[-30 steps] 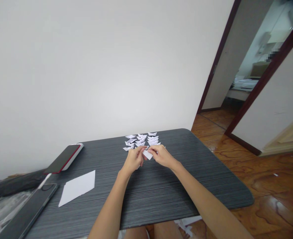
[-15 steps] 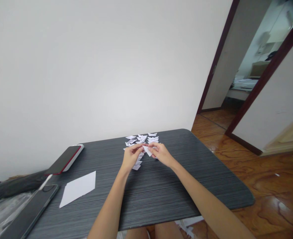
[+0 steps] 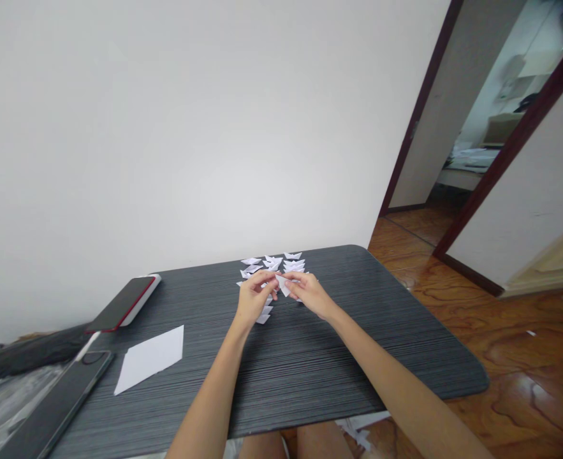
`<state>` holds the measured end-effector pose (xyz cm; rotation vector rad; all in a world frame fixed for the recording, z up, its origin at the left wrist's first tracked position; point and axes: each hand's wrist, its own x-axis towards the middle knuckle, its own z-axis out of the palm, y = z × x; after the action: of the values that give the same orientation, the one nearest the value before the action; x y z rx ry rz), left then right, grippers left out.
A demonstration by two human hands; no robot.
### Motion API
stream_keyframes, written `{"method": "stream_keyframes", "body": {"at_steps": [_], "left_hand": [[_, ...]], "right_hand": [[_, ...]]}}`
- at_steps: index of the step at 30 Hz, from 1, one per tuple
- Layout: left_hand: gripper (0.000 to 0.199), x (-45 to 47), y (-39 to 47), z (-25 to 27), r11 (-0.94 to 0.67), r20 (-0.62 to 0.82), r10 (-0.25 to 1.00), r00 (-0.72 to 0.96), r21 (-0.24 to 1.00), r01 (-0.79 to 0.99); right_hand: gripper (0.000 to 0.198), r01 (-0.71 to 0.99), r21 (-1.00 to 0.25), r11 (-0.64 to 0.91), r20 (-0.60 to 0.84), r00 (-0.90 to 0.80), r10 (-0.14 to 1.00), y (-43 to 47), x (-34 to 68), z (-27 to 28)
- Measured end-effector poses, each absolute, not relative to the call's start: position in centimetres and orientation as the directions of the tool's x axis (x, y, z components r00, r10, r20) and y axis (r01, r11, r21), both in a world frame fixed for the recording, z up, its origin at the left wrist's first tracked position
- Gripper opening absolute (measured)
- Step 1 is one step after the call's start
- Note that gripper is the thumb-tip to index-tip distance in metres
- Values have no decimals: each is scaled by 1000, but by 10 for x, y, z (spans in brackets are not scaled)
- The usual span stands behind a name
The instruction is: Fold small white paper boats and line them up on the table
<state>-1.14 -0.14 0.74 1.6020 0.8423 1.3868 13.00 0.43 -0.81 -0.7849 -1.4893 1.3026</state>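
Between my two hands, above the table, is a small folded piece of white paper [image 3: 282, 285] with a pointed lower end. The fingers and thumb of my right hand [image 3: 310, 296] pinch it from the right. My left hand [image 3: 253, 302] is curled at its upper left edge, fingertips against the paper; part of that contact is hidden. Behind and below the hands stand several small folded paper boats [image 3: 294, 264] in rows, some covered by my fingers. One boat [image 3: 263, 318] shows just under my left hand.
On the dark table [image 3: 358, 319] at the left lie white paper sheets [image 3: 152, 358], a phone [image 3: 83, 389] and a dark, red-edged device [image 3: 123, 303] on a white one. A white wall [image 3: 214, 127] rises behind. Paper scraps [image 3: 358, 430] show below the front edge.
My left thumb has drawn slightly down and away from the folded paper, with its fingers more curled. The right hand keeps its pinch. The view has shifted slightly.
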Motion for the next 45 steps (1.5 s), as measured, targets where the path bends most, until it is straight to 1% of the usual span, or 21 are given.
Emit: {"method": "stream_keyframes", "body": {"at_steps": [4, 9, 13, 17, 23, 25, 27, 29, 30, 32, 34, 36, 39, 42, 44, 45], "left_hand": [[17, -13, 1, 4, -442, 436, 893, 110, 896, 32], [18, -15, 4, -3, -464, 457, 885, 84, 880, 106], [18, -15, 4, -5, -483, 472, 876, 101, 864, 141], [18, -14, 5, -7, -504, 499, 863, 78, 843, 187], [18, -13, 5, -7, -471, 466, 882, 71, 861, 191], [17, -14, 5, -6, -471, 465, 882, 80, 858, 204], [16, -14, 5, -6, -467, 456, 884, 102, 858, 213], [17, -15, 5, -6, -431, 410, 901, 138, 878, 208], [18, -15, 5, -5, -391, 362, 917, 165, 897, 205], [20, -15, 4, -4, -286, 240, 947, 215, 934, 214], [22, -15, 1, -2, -208, 143, 957, 254, 946, 250], [20, -13, -3, 0, -211, 117, 951, 286, 922, 324], [5, -9, -18, 2, -301, 135, 930, 342, 816, 494], [7, -6, -41, -5, -380, 164, 909, 383, 704, 600], [11, -5, -57, -13, -408, 172, 902, 397, 641, 650], [14, -6, -64, -18, -421, 191, 900, 391, 611, 670]], "right_hand": [[26, -85, -956, 280, 293, -266, 918, 3, 127, -11], [20, -36, -948, 317, 318, -188, 929, 3, 124, -13], [15, -5, -940, 342, 339, -140, 930, 4, 124, -15], [19, -5, -938, 346, 344, -117, 932, 5, 122, -18], [19, -22, -950, 312, 313, -103, 944, 5, 122, -19], [19, -5, -948, 317, 316, -95, 944, 6, 123, -18], [17, 46, -940, 337, 333, -78, 940, 6, 126, -16], [16, 94, -937, 336, 327, -98, 940, 7, 129, -13], [16, 100, -943, 317, 303, -133, 944, 6, 130, -12], [16, 79, -963, 259, 235, -228, 945, 6, 134, -10], [17, 62, -974, 219, 187, -330, 925, 5, 138, -8], [15, 96, -972, 214, 153, -431, 889, 4, 143, -6], [6, 227, -955, 192, 44, -530, 847, -3, 149, -6], [4, 334, -934, 131, -74, -536, 841, -23, 150, -13], [2, 379, -915, 138, -87, -519, 850, -41, 148, -20], [3, 409, -895, 179, -55, -499, 865, -50, 146, -24]]}}
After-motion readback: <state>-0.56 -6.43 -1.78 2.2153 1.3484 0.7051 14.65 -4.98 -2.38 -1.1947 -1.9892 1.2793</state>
